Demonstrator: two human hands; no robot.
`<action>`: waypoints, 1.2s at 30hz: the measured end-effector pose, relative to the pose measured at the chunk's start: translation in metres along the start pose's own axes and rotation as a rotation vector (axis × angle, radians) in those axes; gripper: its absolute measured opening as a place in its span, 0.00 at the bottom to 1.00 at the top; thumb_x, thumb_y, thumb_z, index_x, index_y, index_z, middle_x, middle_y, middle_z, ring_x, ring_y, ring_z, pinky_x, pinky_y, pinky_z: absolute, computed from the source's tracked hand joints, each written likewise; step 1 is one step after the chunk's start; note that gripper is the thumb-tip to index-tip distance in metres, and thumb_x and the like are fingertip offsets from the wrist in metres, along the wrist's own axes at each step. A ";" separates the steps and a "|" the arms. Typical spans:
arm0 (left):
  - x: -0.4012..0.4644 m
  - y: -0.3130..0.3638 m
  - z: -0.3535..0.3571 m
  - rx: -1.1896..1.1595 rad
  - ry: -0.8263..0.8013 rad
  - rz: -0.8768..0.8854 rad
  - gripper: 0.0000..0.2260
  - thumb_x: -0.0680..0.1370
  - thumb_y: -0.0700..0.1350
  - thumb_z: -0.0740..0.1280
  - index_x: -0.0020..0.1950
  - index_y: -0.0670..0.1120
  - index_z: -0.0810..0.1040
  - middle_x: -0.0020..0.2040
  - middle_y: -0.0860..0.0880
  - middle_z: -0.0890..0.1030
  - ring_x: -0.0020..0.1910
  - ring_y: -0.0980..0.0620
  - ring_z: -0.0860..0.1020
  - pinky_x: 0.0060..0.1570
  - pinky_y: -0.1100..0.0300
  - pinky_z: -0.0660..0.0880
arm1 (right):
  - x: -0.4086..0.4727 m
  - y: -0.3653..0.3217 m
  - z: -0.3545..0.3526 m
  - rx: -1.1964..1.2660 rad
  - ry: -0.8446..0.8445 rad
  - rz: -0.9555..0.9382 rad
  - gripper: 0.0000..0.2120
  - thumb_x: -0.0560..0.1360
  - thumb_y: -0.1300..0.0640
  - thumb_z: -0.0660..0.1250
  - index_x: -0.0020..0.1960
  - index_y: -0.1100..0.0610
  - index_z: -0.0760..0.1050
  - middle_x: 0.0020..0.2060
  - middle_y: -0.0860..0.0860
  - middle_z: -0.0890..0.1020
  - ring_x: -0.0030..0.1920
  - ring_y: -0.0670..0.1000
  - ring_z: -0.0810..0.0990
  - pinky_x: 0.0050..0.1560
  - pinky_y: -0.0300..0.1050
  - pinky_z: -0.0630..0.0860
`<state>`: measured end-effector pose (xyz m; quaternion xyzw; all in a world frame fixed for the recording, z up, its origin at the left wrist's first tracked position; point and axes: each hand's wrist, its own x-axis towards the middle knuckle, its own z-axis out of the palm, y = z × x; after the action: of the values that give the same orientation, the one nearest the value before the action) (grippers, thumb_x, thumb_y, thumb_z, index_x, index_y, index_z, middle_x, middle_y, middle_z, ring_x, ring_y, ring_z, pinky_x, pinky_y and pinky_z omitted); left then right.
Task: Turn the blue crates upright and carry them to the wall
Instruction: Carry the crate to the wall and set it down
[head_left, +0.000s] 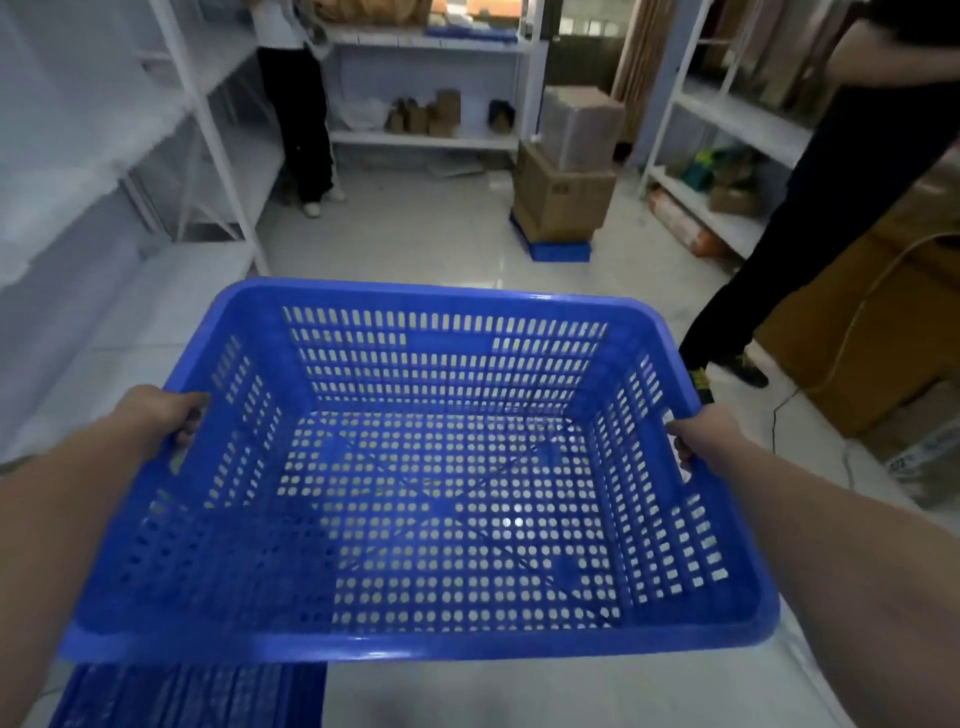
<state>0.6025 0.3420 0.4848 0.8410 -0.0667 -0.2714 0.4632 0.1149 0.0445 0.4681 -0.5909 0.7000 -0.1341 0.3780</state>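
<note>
Blue perforated plastic fills the near view: an upright crate (415, 467), open side up and empty, is held off the floor between two outstretched bare forearms. Below its near rim, at the bottom left edge, part of a second blue crate (192, 696) shows on the floor, too cropped to tell which way it faces.

The left hand (161, 415) reaches forward from the lower left and is closed on the crate's left rim, fingers curled down through the handle slot in that side wall. The right hand (701, 441) comes in from the lower right, mirrored, and grips the right rim at its handle slot, fingertips wrapped over the edge. Both hands sit at about the middle of the short sides, so the crate hangs level between them with its long side towards the wearer.

Past the far rim lies pale tiled floor (415, 234). Farther on, a stack of cardboard boxes (566, 176) stands on a low blue base (558, 252). White shelving (208, 130) lines the left side and the back, with small boxes on a lower back shelf. One person in dark trousers (304, 119) stands at the back shelves; another in black (810, 208) stands at the right, beside more shelving and large brown cartons (872, 332).
</note>
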 end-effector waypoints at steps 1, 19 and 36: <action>-0.005 0.014 -0.013 -0.010 0.013 0.011 0.17 0.80 0.37 0.62 0.32 0.40 0.64 0.20 0.43 0.65 0.08 0.57 0.59 0.13 0.74 0.56 | -0.005 -0.016 -0.008 -0.009 -0.004 -0.032 0.05 0.75 0.66 0.65 0.42 0.66 0.70 0.25 0.60 0.71 0.25 0.56 0.69 0.31 0.50 0.71; -0.120 0.057 -0.216 -0.082 0.360 -0.024 0.18 0.80 0.36 0.61 0.30 0.41 0.64 0.27 0.46 0.63 0.16 0.51 0.59 0.17 0.68 0.56 | -0.070 -0.252 -0.017 -0.193 -0.103 -0.512 0.14 0.75 0.63 0.67 0.32 0.67 0.73 0.23 0.61 0.77 0.23 0.57 0.74 0.34 0.50 0.76; -0.410 -0.102 -0.303 -0.259 1.015 -0.317 0.17 0.78 0.37 0.65 0.30 0.38 0.67 0.25 0.45 0.67 0.25 0.50 0.61 0.29 0.60 0.60 | -0.232 -0.336 0.106 -0.370 -0.531 -1.044 0.18 0.74 0.64 0.66 0.25 0.63 0.71 0.10 0.50 0.69 0.10 0.44 0.68 0.24 0.41 0.70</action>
<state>0.3994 0.7733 0.6912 0.8021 0.3269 0.0960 0.4905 0.4353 0.1982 0.6949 -0.9248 0.2116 -0.0258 0.3150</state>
